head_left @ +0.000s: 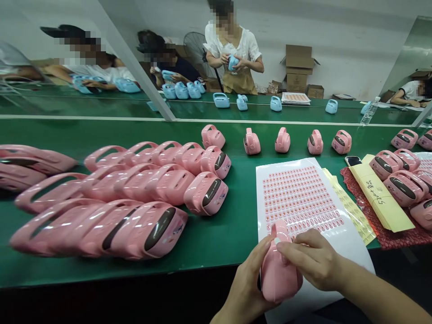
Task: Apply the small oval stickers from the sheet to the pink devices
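A pink plastic device with a carrying handle (281, 276) is held over the front edge of the table, its narrow side facing me. My left hand (248, 279) is closed around its left side, with the thumb up by the handle. My right hand (317, 261) is closed against the device's right side, its fingertips pressed near the handle's base. Something small and white shows at the right fingertip; whether it is a nail or a separate piece I cannot tell. Under the hands lies a white sheet of small red-printed stickers (300, 193).
Rows of pink handled devices (168, 184) fill the left of the green table (222, 234). On the right are yellow papers (381, 195), a phone (353, 160), red bubble wrap (351, 180) and more pink devices (407, 186). Across a divider, several people handle blue devices (221, 100); a bottle (370, 111) stands there.
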A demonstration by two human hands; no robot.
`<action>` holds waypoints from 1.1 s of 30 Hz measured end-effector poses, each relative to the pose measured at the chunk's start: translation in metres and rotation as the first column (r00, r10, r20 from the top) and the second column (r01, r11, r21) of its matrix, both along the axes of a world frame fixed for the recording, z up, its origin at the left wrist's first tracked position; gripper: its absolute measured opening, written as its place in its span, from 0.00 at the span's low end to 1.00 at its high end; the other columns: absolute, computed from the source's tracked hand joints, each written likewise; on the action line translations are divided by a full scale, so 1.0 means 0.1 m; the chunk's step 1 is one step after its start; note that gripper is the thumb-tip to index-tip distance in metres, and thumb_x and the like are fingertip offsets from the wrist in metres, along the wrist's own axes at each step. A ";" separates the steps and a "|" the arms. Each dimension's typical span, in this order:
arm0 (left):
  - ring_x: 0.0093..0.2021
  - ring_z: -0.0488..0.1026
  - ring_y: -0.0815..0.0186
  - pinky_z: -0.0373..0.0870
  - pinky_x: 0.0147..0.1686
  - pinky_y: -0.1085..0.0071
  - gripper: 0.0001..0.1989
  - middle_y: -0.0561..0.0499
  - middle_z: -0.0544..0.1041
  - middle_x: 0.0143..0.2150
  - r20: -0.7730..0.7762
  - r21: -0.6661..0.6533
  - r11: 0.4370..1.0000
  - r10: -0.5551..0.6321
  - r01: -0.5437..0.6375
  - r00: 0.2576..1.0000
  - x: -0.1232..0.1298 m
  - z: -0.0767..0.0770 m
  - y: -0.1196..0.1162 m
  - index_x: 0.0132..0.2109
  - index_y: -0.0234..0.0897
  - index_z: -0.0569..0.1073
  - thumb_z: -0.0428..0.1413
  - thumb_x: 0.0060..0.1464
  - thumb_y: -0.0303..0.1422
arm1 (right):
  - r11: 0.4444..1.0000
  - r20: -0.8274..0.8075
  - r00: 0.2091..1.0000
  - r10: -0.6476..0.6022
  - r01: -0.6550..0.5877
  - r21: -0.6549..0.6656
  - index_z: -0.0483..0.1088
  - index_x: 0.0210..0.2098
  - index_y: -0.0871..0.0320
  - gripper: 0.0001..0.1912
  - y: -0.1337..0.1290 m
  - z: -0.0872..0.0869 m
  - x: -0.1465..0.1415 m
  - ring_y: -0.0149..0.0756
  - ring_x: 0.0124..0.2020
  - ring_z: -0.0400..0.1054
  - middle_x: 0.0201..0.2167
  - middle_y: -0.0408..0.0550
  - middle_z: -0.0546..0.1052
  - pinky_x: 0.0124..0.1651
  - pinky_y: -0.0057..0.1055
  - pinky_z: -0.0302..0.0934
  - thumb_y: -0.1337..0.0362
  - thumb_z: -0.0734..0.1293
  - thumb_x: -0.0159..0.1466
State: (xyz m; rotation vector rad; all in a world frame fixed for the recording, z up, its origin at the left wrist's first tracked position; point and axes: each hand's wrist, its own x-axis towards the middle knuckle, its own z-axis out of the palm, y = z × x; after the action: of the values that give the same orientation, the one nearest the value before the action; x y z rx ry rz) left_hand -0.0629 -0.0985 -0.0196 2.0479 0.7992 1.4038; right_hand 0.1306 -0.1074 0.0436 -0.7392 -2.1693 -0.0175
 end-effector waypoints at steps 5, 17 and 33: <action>0.48 0.73 0.44 0.71 0.45 0.53 0.53 0.43 0.74 0.54 0.028 -0.036 0.999 -0.037 0.038 0.999 0.03 0.01 -0.02 0.62 0.48 0.60 0.69 0.25 0.27 | 0.999 0.101 0.995 0.014 -0.018 0.043 0.33 0.67 0.59 0.32 0.00 0.03 0.07 0.39 0.30 0.70 0.39 0.50 0.80 0.28 0.35 0.60 0.72 0.52 0.68; 0.50 0.73 0.49 0.73 0.44 0.56 0.53 0.39 0.70 0.57 -0.227 0.014 1.000 0.027 -0.024 0.973 0.01 0.02 -0.07 0.65 0.48 0.47 0.67 0.36 0.35 | 0.981 0.142 0.988 -0.060 0.032 0.193 0.68 0.47 0.63 0.16 0.04 0.14 0.12 0.37 0.36 0.71 0.33 0.46 0.81 0.29 0.32 0.58 0.74 0.54 0.64; 0.48 0.74 0.48 0.74 0.41 0.58 0.55 0.38 0.71 0.56 -0.221 -0.034 0.998 0.038 -0.046 0.974 0.01 0.00 -0.08 0.65 0.47 0.48 0.68 0.32 0.33 | 0.762 -0.416 0.889 -0.194 -0.130 -0.634 0.68 0.41 0.54 0.11 0.00 0.11 -0.04 0.36 0.32 0.74 0.26 0.42 0.79 0.37 0.33 0.65 0.69 0.66 0.57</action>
State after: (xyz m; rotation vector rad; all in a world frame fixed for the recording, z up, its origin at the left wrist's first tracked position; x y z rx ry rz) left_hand -0.0619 -0.1065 -0.0201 2.1941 0.9588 1.1854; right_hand 0.1271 -0.1079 0.0544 -1.0404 -1.6712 0.8620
